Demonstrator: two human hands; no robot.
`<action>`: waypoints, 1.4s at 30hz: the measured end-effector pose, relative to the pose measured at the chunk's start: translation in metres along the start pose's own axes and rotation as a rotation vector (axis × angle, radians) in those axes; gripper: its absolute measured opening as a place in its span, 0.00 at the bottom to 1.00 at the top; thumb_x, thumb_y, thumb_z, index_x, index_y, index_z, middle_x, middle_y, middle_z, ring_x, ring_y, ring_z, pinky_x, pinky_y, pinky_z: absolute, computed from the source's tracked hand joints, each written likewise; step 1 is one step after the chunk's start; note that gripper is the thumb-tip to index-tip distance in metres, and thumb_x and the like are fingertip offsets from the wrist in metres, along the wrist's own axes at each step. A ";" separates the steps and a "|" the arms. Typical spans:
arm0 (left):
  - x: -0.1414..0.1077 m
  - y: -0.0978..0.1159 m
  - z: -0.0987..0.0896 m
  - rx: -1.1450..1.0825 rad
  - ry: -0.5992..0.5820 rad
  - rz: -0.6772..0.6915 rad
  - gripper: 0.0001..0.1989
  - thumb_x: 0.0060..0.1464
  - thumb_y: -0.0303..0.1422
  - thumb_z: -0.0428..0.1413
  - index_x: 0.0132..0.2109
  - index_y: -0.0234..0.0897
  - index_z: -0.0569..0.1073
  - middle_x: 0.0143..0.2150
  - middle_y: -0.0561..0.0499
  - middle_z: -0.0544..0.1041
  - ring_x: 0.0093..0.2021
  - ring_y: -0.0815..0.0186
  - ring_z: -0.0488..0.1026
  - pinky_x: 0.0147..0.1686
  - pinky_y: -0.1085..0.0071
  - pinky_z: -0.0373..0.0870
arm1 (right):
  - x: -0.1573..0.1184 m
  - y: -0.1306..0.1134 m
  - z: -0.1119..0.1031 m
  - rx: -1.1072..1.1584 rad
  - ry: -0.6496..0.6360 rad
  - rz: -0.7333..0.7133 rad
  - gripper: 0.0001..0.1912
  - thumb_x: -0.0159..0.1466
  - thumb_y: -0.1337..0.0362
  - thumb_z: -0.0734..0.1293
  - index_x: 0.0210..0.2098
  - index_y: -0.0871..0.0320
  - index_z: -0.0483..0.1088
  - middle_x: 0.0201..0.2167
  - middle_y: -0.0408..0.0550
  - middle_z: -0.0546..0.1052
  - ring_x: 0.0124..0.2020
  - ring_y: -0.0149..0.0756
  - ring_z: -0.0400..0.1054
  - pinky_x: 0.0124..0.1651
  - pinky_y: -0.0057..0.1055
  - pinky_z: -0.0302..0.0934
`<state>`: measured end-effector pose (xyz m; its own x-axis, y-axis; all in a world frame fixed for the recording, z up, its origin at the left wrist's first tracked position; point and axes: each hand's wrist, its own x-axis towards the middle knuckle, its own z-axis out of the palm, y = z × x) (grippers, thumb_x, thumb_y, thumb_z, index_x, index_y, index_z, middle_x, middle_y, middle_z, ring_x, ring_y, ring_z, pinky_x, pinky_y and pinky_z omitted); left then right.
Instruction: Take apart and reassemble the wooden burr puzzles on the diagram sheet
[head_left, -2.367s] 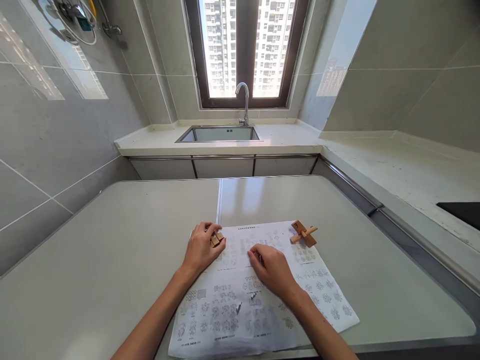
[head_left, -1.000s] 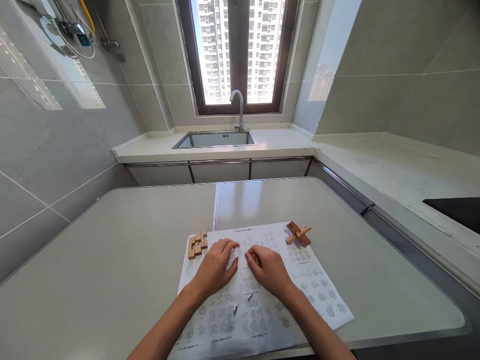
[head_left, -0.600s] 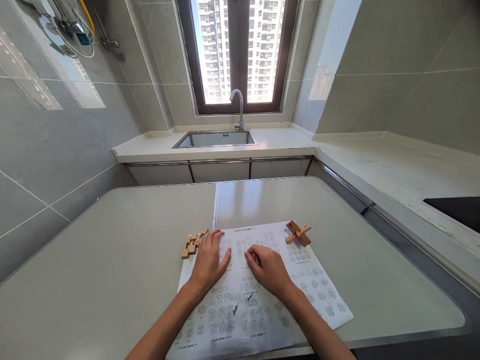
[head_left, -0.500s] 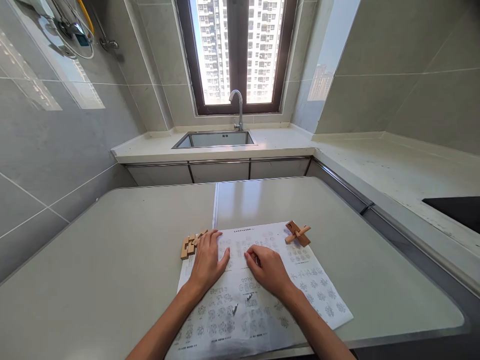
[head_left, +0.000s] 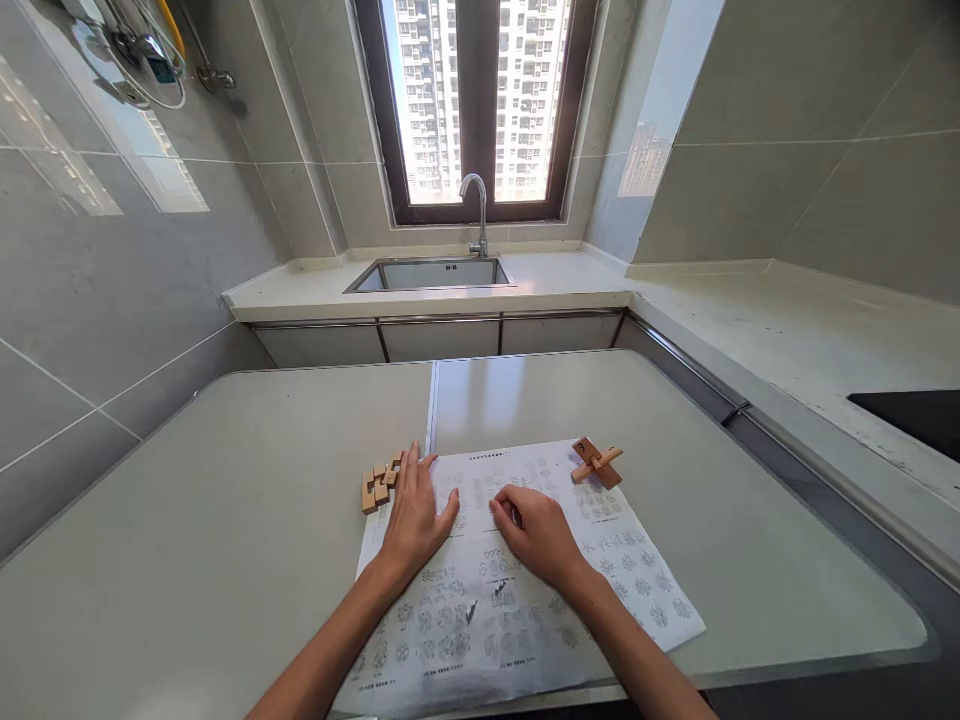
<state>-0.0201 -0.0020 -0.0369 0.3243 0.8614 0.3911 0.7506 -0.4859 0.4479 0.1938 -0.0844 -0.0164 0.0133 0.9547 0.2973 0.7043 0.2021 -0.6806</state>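
A large sheet of paper (head_left: 517,590) printed with rows of small line drawings and captions lies on the table in front of me. My left hand (head_left: 414,512) rests on its left side, palm down, with fingers stretched out and thumb apart. Beside those fingers are interlocking light wooden puzzle pieces (head_left: 373,491), partly hidden by the hand. My right hand (head_left: 538,535) lies on the middle of the sheet with its fingers curled in; whether anything is inside them is hidden. At the sheet's upper right corner sits a crossed wooden puzzle (head_left: 597,464) made of a brown plate and lighter sticks.
The pale table (head_left: 225,540) spreads around the sheet, with a seam running away from me. Beyond it are a white counter (head_left: 300,290), a sink (head_left: 431,262) and a faucet (head_left: 481,215) under a window. A black panel (head_left: 915,420) lies on the right counter.
My left fingers have straightened and reach slightly farther forward, showing more of the wooden pieces. My right hand stays curled in nearly the same place.
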 end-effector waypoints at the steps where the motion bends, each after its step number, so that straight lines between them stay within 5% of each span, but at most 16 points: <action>1: 0.000 0.000 0.000 -0.001 0.001 -0.004 0.28 0.67 0.42 0.55 0.68 0.38 0.61 0.79 0.33 0.51 0.79 0.39 0.47 0.70 0.35 0.59 | 0.000 0.000 0.000 0.001 0.002 -0.002 0.16 0.74 0.59 0.61 0.30 0.54 0.68 0.24 0.42 0.73 0.26 0.34 0.65 0.32 0.29 0.54; 13: 0.000 0.003 -0.002 -0.010 -0.067 0.060 0.25 0.68 0.40 0.54 0.67 0.38 0.62 0.77 0.33 0.56 0.77 0.43 0.55 0.71 0.41 0.62 | 0.000 0.002 0.002 0.092 0.037 0.046 0.14 0.74 0.58 0.61 0.33 0.54 0.70 0.27 0.44 0.76 0.27 0.35 0.66 0.33 0.31 0.56; 17: 0.000 0.003 -0.003 -0.002 -0.067 0.077 0.23 0.68 0.40 0.54 0.65 0.38 0.64 0.76 0.34 0.58 0.77 0.44 0.56 0.71 0.42 0.62 | 0.002 0.004 0.003 0.248 0.146 0.132 0.12 0.74 0.55 0.61 0.49 0.55 0.69 0.38 0.48 0.79 0.30 0.36 0.71 0.36 0.33 0.64; 21: 0.000 0.003 -0.003 0.001 -0.065 0.063 0.23 0.67 0.40 0.54 0.65 0.38 0.64 0.76 0.34 0.58 0.76 0.44 0.57 0.71 0.43 0.61 | 0.004 0.006 0.003 0.381 0.320 0.226 0.23 0.73 0.53 0.62 0.63 0.55 0.56 0.49 0.54 0.77 0.32 0.37 0.73 0.38 0.36 0.69; 31: 0.000 0.004 -0.005 0.007 -0.098 0.055 0.23 0.68 0.41 0.54 0.65 0.38 0.64 0.76 0.34 0.59 0.76 0.44 0.57 0.71 0.44 0.63 | 0.007 0.008 -0.007 0.721 0.526 0.471 0.30 0.67 0.54 0.70 0.61 0.46 0.51 0.53 0.50 0.73 0.28 0.34 0.75 0.33 0.37 0.72; 37: 0.001 0.003 -0.003 -0.005 -0.080 0.069 0.22 0.68 0.40 0.53 0.64 0.38 0.65 0.74 0.35 0.61 0.75 0.45 0.60 0.70 0.43 0.64 | 0.009 0.015 -0.009 0.800 0.556 0.491 0.29 0.67 0.55 0.70 0.60 0.44 0.51 0.52 0.48 0.73 0.26 0.32 0.74 0.22 0.29 0.64; 42: 0.001 0.003 -0.003 -0.002 -0.090 0.069 0.22 0.68 0.40 0.53 0.64 0.38 0.64 0.73 0.35 0.62 0.74 0.45 0.61 0.70 0.44 0.63 | 0.009 0.017 -0.009 0.854 0.582 0.467 0.27 0.68 0.58 0.69 0.59 0.44 0.51 0.49 0.45 0.75 0.25 0.30 0.72 0.22 0.27 0.63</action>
<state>-0.0189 -0.0027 -0.0328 0.4258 0.8354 0.3476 0.7232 -0.5451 0.4241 0.2126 -0.0741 -0.0190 0.6331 0.7740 0.0092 -0.1678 0.1489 -0.9745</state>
